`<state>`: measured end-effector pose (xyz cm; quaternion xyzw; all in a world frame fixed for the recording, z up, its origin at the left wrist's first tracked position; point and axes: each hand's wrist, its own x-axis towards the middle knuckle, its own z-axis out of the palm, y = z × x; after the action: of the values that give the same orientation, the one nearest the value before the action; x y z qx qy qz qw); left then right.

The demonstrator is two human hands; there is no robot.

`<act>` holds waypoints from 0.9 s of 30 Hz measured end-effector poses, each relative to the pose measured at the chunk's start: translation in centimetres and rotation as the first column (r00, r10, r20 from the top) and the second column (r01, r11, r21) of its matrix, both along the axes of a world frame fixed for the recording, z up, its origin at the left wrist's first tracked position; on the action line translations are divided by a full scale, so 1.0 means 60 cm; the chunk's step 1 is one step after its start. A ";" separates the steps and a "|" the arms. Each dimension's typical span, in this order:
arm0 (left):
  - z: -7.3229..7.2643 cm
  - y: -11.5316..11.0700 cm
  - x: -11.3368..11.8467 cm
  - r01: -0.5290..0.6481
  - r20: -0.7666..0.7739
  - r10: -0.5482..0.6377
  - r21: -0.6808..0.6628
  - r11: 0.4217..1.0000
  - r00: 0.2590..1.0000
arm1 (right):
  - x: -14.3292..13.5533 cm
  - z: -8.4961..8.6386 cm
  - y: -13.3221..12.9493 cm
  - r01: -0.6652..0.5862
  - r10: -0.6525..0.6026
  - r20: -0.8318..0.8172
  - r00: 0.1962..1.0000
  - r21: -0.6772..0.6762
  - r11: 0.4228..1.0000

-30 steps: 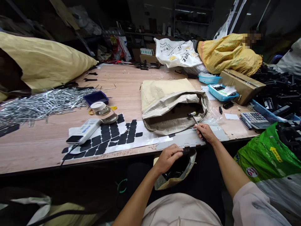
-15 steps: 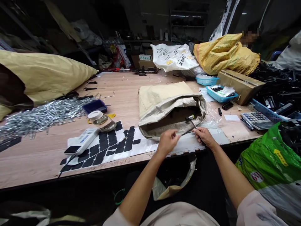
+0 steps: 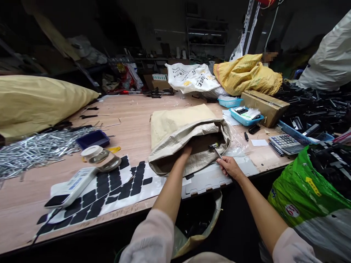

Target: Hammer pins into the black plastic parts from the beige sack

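A beige sack [image 3: 178, 120] lies on the wooden table with its rolled mouth open toward me. My left hand [image 3: 187, 150] reaches into that mouth; its fingers are hidden inside the dark opening. At the right of the sack's mouth, my right hand [image 3: 229, 167] is wrapped round the handle of a small hammer [image 3: 217, 149], whose head is raised beside the sack's inner edge. White cardboard [image 3: 200, 182] lies under the front of the sack. To the left is a sheet of black stickers [image 3: 109, 182].
A glass jar [image 3: 101, 159], a dark blue tray [image 3: 92, 139] and a pile of metal rods [image 3: 41, 149] are at left. A calculator [image 3: 286, 143], blue baskets [image 3: 246, 118], a cardboard box [image 3: 264, 106] and a green bag [image 3: 296, 186] stand at right. A person's head is partly visible behind.
My left hand has moved forward from the sack's front edge into its mouth. My right hand still holds the hammer. The view has shifted to the right.
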<state>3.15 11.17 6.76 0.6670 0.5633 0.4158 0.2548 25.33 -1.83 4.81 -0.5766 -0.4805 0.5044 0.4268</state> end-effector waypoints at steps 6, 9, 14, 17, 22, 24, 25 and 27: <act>-0.038 -0.176 -0.026 0.268 -0.214 -0.239 0.120 0.956 0.947 | 0.005 0.000 0.000 0.033 -0.033 -0.050 0.998 -0.009 0.999; -0.062 -0.217 -0.028 0.395 -0.273 -0.361 0.079 0.915 0.892 | 0.004 0.007 -0.005 0.048 -0.048 -0.064 0.997 0.002 0.999; -0.077 -0.207 -0.027 0.362 -0.175 -0.355 0.010 0.932 0.918 | 0.008 0.022 -0.042 0.123 -0.127 0.038 0.991 0.103 0.987; -0.075 -0.203 -0.024 0.335 -0.137 -0.330 0.011 0.942 0.934 | 0.020 0.029 -0.079 0.095 -0.111 0.122 0.986 0.130 0.987; -0.070 -0.209 -0.020 0.307 -0.131 -0.307 -0.020 0.952 0.943 | 0.024 0.039 -0.125 0.000 -0.059 0.331 0.942 0.176 0.984; -0.070 -0.209 -0.019 0.295 -0.128 -0.298 -0.036 0.955 0.946 | 0.017 0.044 -0.134 -0.053 -0.049 0.424 0.905 0.226 0.973; -0.070 -0.209 -0.018 0.291 -0.126 -0.294 -0.042 0.956 0.948 | 0.013 0.046 -0.136 -0.080 -0.047 0.464 0.885 0.250 0.965; -0.071 -0.208 -0.017 0.286 -0.121 -0.289 -0.048 0.957 0.950 | 0.007 0.048 -0.138 -0.122 -0.049 0.530 0.847 0.283 0.951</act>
<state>2.12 -1.32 2.52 0.7631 0.4814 0.3226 0.2862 25.76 -10.09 7.68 -0.6107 -0.6629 0.2530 0.3517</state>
